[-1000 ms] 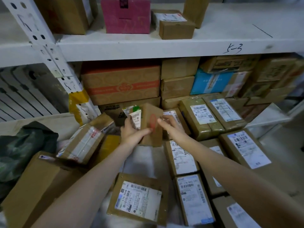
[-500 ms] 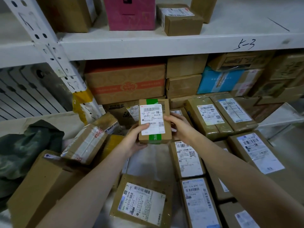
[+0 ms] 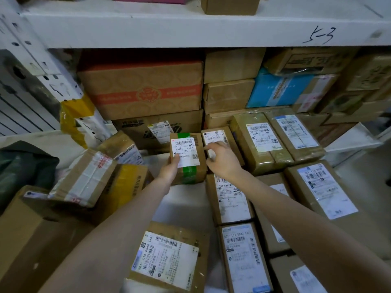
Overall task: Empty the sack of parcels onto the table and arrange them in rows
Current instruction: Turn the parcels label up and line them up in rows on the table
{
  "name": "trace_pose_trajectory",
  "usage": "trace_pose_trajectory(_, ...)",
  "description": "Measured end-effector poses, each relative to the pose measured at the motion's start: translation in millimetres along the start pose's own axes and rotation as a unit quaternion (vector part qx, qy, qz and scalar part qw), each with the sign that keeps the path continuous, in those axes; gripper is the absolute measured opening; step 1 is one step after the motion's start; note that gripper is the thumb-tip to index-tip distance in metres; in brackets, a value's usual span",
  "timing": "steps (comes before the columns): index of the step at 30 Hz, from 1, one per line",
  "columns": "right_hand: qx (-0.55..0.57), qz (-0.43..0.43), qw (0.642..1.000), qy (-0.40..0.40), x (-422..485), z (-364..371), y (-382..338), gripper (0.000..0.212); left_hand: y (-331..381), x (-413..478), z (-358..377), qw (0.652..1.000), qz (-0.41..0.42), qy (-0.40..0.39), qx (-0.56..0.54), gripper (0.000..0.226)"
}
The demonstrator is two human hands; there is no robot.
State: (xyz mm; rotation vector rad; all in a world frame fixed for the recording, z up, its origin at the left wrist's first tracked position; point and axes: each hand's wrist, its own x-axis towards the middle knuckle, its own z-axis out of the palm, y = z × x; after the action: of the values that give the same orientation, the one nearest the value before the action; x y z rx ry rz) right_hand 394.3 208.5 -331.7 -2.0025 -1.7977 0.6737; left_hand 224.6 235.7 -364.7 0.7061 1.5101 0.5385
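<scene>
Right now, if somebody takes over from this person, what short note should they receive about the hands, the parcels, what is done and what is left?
Left hand: grips the green-taped parcel, label up, thumb on the label.
Right hand: open, lying over the small parcel beside it, gripping nothing.
Done: rows of parcels lie label up on the right.
Left: set the held parcel into a row, then sort the jumbled pile on the left.

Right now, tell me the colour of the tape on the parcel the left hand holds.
Green tape on the brown parcel; the head view shows it best.
</scene>
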Motion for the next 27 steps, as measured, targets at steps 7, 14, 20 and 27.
trace_pose_trajectory(7,-0.164,0.051,0.981,-0.093,-1.7,11.9,-31.2,0.042,2.9,-20.6,-5.6,0.926,0.192,0.106,0.308,0.048)
trace_pose_trajectory(14,-0.103,-0.102,0.987,-0.075,17.4,42.2,-116.2,0.036,65.4,-84.6,-96.4,0.743,0.299,0.321,0.505,0.052)
trace_pose_trajectory(20,-0.147,-0.202,0.965,-0.08,66.6,68.0,-175.1,0.057,63.6,-86.6,-158.8,0.77,0.104,0.298,0.555,0.077)
trace_pose_trajectory(27,-0.285,-0.261,0.898,-0.208,99.1,83.6,-204.1,0.099,51.9,-75.8,-171.6,0.781,0.087,0.267,0.558,0.078)
